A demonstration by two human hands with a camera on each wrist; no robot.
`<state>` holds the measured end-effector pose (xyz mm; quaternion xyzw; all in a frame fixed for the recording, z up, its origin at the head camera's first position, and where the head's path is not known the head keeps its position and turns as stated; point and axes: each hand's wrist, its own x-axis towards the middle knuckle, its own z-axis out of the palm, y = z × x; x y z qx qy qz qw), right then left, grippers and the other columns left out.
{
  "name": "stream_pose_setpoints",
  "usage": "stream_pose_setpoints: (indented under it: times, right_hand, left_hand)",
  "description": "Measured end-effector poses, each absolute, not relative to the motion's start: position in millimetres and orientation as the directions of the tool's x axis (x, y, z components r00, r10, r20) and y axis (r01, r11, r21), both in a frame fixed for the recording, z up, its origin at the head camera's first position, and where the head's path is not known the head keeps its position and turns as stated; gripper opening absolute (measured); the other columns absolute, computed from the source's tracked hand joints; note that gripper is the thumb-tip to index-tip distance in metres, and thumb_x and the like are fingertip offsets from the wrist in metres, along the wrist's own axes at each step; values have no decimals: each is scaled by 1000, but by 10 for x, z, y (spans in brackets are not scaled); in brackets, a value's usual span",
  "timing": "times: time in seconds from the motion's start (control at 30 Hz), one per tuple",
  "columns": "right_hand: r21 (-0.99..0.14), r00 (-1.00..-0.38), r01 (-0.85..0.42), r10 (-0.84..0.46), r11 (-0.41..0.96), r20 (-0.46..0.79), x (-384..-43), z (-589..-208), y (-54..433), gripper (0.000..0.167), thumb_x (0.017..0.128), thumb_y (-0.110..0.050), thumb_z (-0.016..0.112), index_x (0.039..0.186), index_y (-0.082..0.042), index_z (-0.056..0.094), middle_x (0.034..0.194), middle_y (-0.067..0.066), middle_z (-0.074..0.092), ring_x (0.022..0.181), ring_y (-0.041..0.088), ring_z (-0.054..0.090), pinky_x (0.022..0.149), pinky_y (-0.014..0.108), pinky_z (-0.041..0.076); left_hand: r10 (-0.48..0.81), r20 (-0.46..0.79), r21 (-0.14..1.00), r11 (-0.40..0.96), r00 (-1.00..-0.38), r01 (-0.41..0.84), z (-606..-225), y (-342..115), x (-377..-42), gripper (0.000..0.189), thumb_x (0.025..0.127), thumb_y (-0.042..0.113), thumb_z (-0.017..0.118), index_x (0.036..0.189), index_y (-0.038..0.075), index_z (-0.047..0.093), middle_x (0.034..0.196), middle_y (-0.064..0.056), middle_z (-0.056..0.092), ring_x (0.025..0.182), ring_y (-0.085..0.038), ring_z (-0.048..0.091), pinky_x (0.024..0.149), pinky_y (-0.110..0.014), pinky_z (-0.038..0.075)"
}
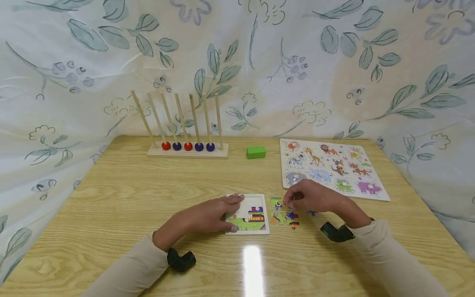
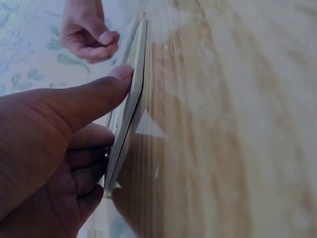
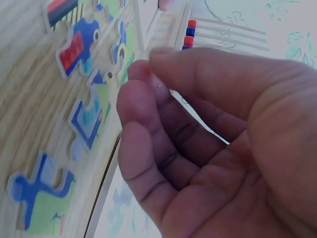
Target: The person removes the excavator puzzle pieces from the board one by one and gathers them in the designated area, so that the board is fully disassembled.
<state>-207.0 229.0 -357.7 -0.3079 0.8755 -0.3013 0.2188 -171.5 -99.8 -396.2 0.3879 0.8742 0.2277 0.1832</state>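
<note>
A small white-framed jigsaw tray [image 1: 246,232] lies flat on the table, its lower part filled with green, blue and orange pieces. My left hand [image 1: 208,216] rests over its left side, fingers toward the far rim and thumb by the near one. In the left wrist view the thumb [image 2: 99,94] lies against the tray's edge. Just right of the tray, my right hand [image 1: 311,197] hovers over loose jigsaw pieces [image 1: 280,218], fingers curled and thumb brought to the index fingertip. Nothing shows between them. A blue-and-green piece [image 3: 47,193] lies below that hand in the right wrist view.
An animal peg puzzle board [image 1: 335,165] lies behind my right hand. Toward the back stand a green block [image 1: 256,152] and a wooden rack [image 1: 187,153] of upright rods with red and blue beads. A floral cloth [image 1: 237,62] hangs behind the table [image 1: 130,198].
</note>
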Motion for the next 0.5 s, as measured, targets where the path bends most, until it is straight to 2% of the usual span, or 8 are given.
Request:
stream_pose_setpoints:
  times: [0.13, 0.23, 0.5]
  right_hand:
    - [-669, -711, -439, -687, 600, -150, -2091, -3582, 2198, 11, 93, -2, 63, 97, -3, 72, 87, 1, 68, 70, 10, 54, 63, 26, 49]
    - [-685, -703, -448, -700, 574, -127, -2095, -3590, 2125, 12, 94, -3, 61, 98, -2, 72, 90, 1, 69, 71, 9, 55, 65, 26, 49]
    - [-702, -688, -453, -716, 549, -117, -2078, -3637, 1965, 17, 96, -5, 57, 105, -2, 72, 100, 4, 70, 81, 10, 62, 73, 29, 52]
  left_hand:
    - [769, -108, 488, 593, -630, 640, -3944, -998, -1727, 58, 92, 33, 68, 142, 8, 51, 157, -5, 28, 144, -20, 23, 112, -39, 28]
    - [788, -69, 472, 566, -611, 676, -3921, -994, -1721, 49, 93, 31, 68, 135, 9, 59, 154, -6, 36, 142, -20, 29, 111, -39, 29]
    - [860, -119, 595, 463, -497, 657, -3893, -1017, -1709, 51, 96, 32, 62, 144, 19, 51, 158, -4, 26, 145, -17, 18, 112, -39, 27]
